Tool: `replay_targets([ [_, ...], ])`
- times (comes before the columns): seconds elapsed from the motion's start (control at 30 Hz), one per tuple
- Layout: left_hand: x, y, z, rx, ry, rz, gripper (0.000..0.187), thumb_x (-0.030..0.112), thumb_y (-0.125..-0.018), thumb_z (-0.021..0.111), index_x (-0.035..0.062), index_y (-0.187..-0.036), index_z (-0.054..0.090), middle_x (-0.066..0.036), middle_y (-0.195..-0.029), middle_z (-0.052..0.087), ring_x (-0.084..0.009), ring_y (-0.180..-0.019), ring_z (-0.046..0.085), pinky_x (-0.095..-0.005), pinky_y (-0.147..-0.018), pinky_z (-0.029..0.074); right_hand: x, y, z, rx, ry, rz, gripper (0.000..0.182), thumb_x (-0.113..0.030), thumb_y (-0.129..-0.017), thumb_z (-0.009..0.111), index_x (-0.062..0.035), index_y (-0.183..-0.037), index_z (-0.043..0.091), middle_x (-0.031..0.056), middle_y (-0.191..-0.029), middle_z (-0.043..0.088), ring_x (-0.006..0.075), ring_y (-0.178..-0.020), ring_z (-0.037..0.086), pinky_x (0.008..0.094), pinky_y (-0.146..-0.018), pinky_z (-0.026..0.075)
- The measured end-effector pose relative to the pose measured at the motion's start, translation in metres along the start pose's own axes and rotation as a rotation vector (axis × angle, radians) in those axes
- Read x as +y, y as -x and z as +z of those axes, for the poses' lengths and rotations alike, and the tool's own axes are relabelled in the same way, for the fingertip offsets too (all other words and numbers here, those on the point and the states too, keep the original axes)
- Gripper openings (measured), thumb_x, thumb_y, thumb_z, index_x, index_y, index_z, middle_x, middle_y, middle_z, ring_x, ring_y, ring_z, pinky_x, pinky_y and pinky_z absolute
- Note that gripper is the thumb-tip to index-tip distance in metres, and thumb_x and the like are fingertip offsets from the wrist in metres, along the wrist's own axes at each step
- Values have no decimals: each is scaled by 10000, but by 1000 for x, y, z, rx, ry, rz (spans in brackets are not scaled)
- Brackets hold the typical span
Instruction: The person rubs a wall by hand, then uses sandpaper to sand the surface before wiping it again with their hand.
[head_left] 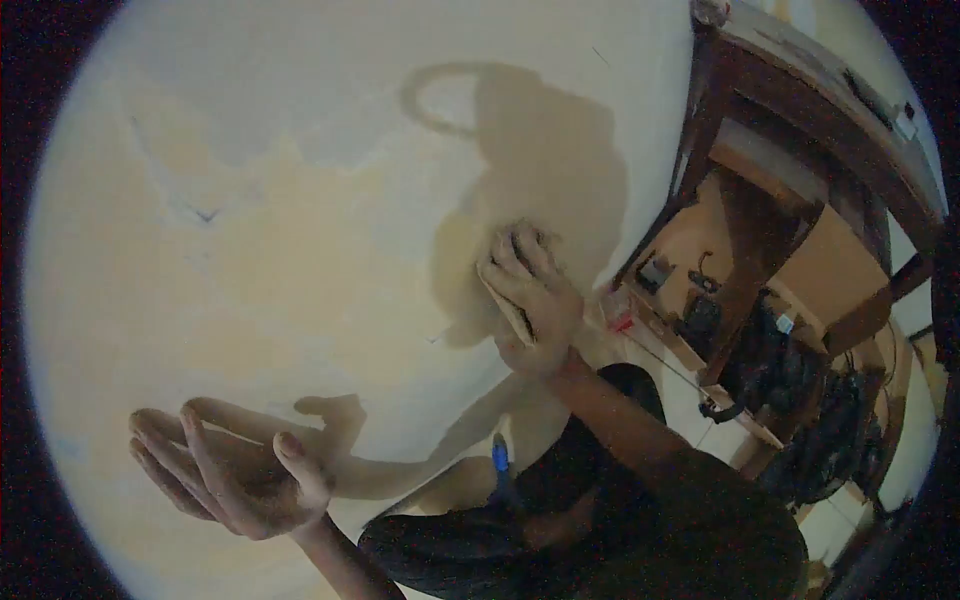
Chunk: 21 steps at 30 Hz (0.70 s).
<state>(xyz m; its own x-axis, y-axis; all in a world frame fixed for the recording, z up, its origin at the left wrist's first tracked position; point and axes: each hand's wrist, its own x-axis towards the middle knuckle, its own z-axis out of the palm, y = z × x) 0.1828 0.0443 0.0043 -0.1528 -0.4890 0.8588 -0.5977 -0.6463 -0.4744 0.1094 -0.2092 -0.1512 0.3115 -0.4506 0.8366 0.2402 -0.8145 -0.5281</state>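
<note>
My right hand (pixel 535 290) presses flat against a pale, patchy yellow-white wall (pixel 300 250). Under its palm a thin tan edge shows of what looks like a folded sheet of sandpaper (pixel 512 308); most of it is hidden by the hand. At the lower left, my left hand (pixel 235 475) is held up near the wall, palm showing, fingers stretched out and holding nothing. Between the two hands and lower down, a blue-handled tool (pixel 500 458) points upward by my dark-clothed legs.
On the right stands a dark wooden piece of furniture (pixel 765 110). An open cardboard box (pixel 835 270) and dark bags (pixel 800 430) crowd around it, with small black items among them. A tiled floor (pixel 715 440) shows below. My shadow falls across the wall.
</note>
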Motion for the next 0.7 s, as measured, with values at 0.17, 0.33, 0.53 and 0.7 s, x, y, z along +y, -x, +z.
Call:
replay_targets([
  [0.17, 1, 1, -4, 4, -39, -14, 557, 354, -956, 629, -49, -1339, 620, -288, -1439, 561, -479, -1375, 486, -592, -1165, 351, 5, 23, 9, 15, -17, -6, 390, -286, -856, 569, -84, -1155, 719, 205, -1259, 642, 389, -1230, 581, 440, -1038, 461],
  [0.33, -2, -1, -4, 27, -10, 2, 562, 359, -959, 628, -50, -1344, 616, -284, -1443, 560, -477, -1375, 487, -588, -1168, 346, -3, 0, 2, 18, 30, -52, 376, -269, -838, 578, -102, -1142, 723, 193, -1306, 637, 396, -1237, 585, 460, -993, 500],
  [0.53, -2, -5, -8, 5, -10, 7, 570, 374, -961, 624, -50, -1341, 618, -283, -1443, 560, -473, -1380, 484, -588, -1165, 350, 0, 4, 8, 20, -103, 32, 386, -283, -842, 562, -79, -1132, 716, 186, -1275, 625, 392, -1226, 559, 470, -1039, 454],
  [0.7, -4, -6, -6, -10, -56, -1, 568, 365, -961, 626, -55, -1344, 613, -284, -1440, 563, -472, -1366, 500, -589, -1161, 355, -7, 0, -1, -125, 84, -18, 371, -276, -849, 577, -81, -1137, 707, 156, -1259, 623, 388, -1212, 560, 445, -1075, 426],
])
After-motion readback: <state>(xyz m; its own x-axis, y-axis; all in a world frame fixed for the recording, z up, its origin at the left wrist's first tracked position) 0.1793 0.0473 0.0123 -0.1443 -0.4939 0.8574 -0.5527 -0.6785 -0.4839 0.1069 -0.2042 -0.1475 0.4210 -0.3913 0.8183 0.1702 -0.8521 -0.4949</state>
